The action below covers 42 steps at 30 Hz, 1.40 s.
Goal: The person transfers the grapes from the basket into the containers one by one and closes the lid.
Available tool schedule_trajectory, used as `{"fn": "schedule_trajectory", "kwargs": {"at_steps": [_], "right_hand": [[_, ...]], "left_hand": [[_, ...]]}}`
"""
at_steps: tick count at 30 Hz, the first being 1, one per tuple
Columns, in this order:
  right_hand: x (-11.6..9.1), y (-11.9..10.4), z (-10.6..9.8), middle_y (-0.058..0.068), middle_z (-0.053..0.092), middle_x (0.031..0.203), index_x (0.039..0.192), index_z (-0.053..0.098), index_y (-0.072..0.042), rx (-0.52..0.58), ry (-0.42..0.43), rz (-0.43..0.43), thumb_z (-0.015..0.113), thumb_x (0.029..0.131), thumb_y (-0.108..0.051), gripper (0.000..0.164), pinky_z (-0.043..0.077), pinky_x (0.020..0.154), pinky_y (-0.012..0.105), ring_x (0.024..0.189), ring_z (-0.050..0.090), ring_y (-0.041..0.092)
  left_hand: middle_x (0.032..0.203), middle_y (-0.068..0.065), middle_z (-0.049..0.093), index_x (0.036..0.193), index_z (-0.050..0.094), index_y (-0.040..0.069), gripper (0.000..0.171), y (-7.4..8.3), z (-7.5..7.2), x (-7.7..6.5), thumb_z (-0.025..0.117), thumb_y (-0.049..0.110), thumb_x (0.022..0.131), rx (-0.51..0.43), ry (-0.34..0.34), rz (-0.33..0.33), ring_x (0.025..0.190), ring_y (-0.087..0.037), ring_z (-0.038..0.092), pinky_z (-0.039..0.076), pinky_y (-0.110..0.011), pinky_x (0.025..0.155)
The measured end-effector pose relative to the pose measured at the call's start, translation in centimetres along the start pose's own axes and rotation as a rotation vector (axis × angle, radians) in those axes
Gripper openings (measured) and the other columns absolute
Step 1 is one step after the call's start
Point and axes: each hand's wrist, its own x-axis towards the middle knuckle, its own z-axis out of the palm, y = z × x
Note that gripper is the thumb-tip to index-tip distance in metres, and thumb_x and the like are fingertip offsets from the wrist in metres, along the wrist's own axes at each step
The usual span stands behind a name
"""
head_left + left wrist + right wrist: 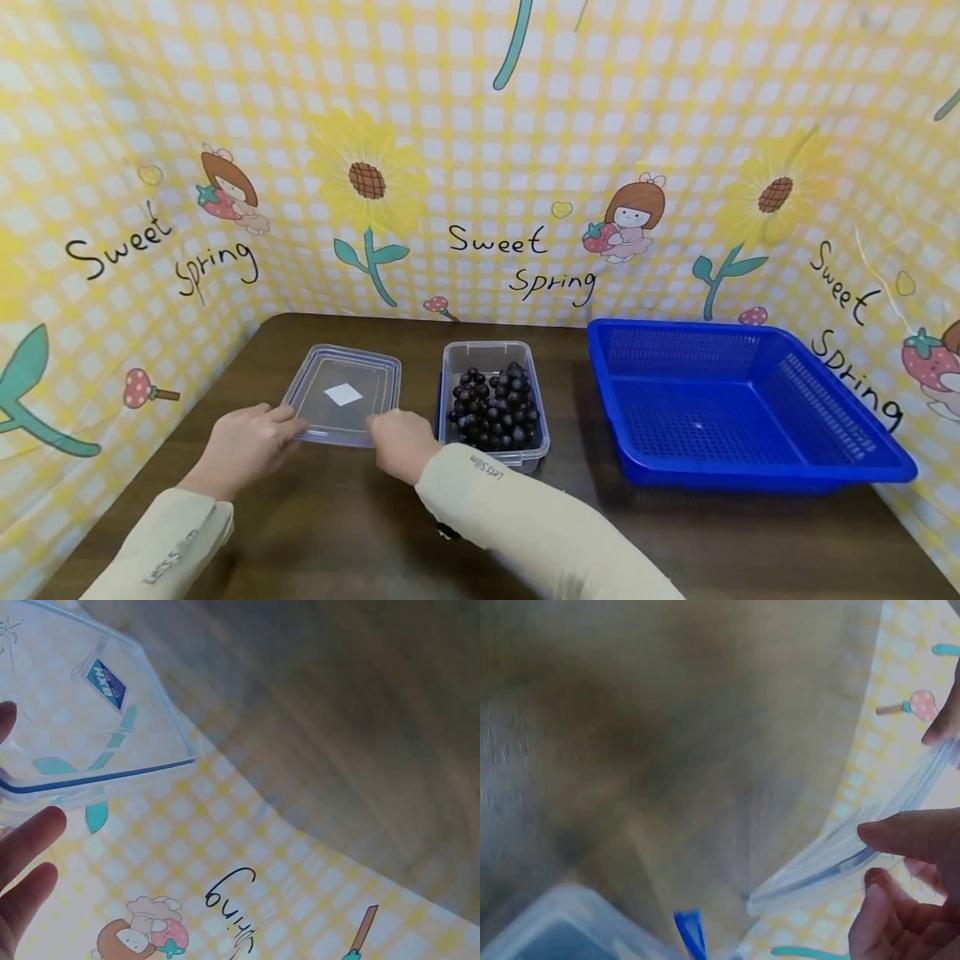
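A clear plastic lid (322, 417) with a white label (343, 394) is held by both hands at its near corners. My left hand (251, 443) pinches the left corner; in the left wrist view its fingers (34, 840) lie at the rim, which carries a blue seal line. My right hand (402, 444) grips the right corner, and the right wrist view shows its thumb (904, 831) on one face, curled fingers on the other. Just right of that hand stands a clear container (542, 442) of dark round grapes (498, 408), its top uncovered.
A large blue plastic basket (697, 467) with perforated sides and base stands at the right. Something blue (440, 408) shows along the container's left side. Behind the brown table (337, 533) hangs a yellow checked cloth (480, 150) with printed flowers.
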Motion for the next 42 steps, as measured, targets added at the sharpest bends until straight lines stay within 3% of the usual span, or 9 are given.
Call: {"fn": "schedule_trajectory", "kwargs": {"at_steps": [4, 12, 21, 25, 30, 33, 36, 38, 42], "right_hand": [[0.6, 0.8, -0.7, -0.004, 0.063, 0.073, 0.082, 0.06, -0.018, 0.032, 0.083, 0.003, 0.068, 0.081, -0.008, 0.013, 0.046, 0.046, 0.026, 0.064, 0.061, 0.01], [0.5, 3.2, -3.0, -0.002, 0.055, 0.079, 0.086, 0.064, -0.017, 0.112, 0.426, -0.049, 0.073, 0.081, -0.013, 0.011, 0.039, 0.045, 0.017, 0.066, 0.053, 0.01], [-1.3, 10.2, -5.6, 0.008, 0.06, 0.091, 0.082, 0.061, -0.006, 0.26, 0.792, -0.324, 0.071, 0.077, 0.005, 0.016, 0.05, 0.065, 0.023, 0.08, 0.059, 0.019], [-2.6, 12.9, -5.7, 0.012, 0.061, 0.089, 0.079, 0.057, -0.003, 0.296, 0.893, -0.393, 0.076, 0.067, 0.009, 0.025, 0.052, 0.067, 0.028, 0.082, 0.061, 0.024], [-3.7, 15.3, -6.0, 0.013, 0.063, 0.088, 0.089, 0.061, 0.0, 0.295, 0.971, -0.331, 0.081, 0.065, 0.005, 0.032, 0.054, 0.063, 0.031, 0.078, 0.062, 0.025], [-3.9, 16.0, -6.4, 0.015, 0.062, 0.087, 0.092, 0.06, 0.001, 0.296, 1.015, -0.287, 0.079, 0.066, 0.004, 0.031, 0.056, 0.064, 0.032, 0.075, 0.065, 0.025], [-4.0, 16.3, -7.0, 0.016, 0.061, 0.084, 0.093, 0.06, 0.004, 0.311, 1.041, -0.238, 0.078, 0.068, 0.003, 0.03, 0.057, 0.062, 0.032, 0.071, 0.066, 0.026], [-4.2, 16.4, -7.6, 0.017, 0.061, 0.084, 0.094, 0.06, 0.005, 0.346, 1.03, -0.203, 0.078, 0.069, 0.003, 0.031, 0.057, 0.061, 0.032, 0.07, 0.066, 0.027], [-4.5, 16.6, -8.7, 0.02, 0.061, 0.085, 0.099, 0.059, 0.008, 0.429, 1.015, -0.147, 0.076, 0.07, 0.005, 0.034, 0.057, 0.059, 0.033, 0.072, 0.066, 0.03]], "left_hand": [[0.064, -0.002, 0.057, 0.069, 0.069, 0.005, 0.06, -0.1, -0.6, 0.8, 0.029, 0.03, 0.105, 0.06, 0.102, 0.002, 0.042, -0.02, 0.046, 0.045, -0.039, 0.042], [0.062, -0.008, 0.058, 0.072, 0.068, -0.002, 0.04, 0.1, -2.8, 4.6, 0.045, 0.015, 0.1, 0.119, 0.289, -0.017, 0.042, -0.031, 0.046, 0.046, -0.048, 0.046], [0.056, -0.005, 0.049, 0.072, 0.069, 0.004, 0.037, 2.0, -4.2, 11.3, 0.054, 0.024, 0.099, 0.057, 0.433, 0.009, 0.044, -0.03, 0.05, 0.039, -0.043, 0.04], [0.057, -0.003, 0.052, 0.07, 0.069, 0.006, 0.042, 3.4, -4.4, 13.5, 0.053, 0.031, 0.099, 0.005, 0.439, 0.048, 0.044, -0.025, 0.051, 0.041, -0.041, 0.041], [0.063, -0.004, 0.058, 0.079, 0.073, 0.005, 0.048, 4.4, -4.6, 15.5, 0.048, 0.039, 0.1, -0.045, 0.334, 0.024, 0.043, -0.018, 0.05, 0.041, -0.033, 0.04], [0.065, -0.005, 0.058, 0.085, 0.074, 0.003, 0.036, 4.6, -4.1, 16.4, 0.058, 0.034, 0.096, -0.111, 0.296, -0.045, 0.043, -0.016, 0.049, 0.039, -0.031, 0.039], [0.071, -0.01, 0.062, 0.092, 0.072, -0.001, 0.024, 4.7, -3.0, 17.1, 0.076, 0.021, 0.082, -0.251, 0.299, -0.196, 0.053, -0.019, 0.056, 0.044, -0.032, 0.045], [0.079, -0.013, 0.064, 0.1, 0.071, -0.003, 0.032, 4.7, -2.1, 17.5, 0.083, 0.01, 0.074, -0.395, 0.304, -0.347, 0.067, -0.021, 0.061, 0.048, -0.033, 0.056], [0.089, -0.008, 0.063, 0.108, 0.064, -0.007, 0.033, 5.1, -0.1, 17.8, 0.077, 0.002, 0.079, -0.736, 0.33, -0.597, 0.084, -0.014, 0.059, 0.05, -0.026, 0.072]]}}
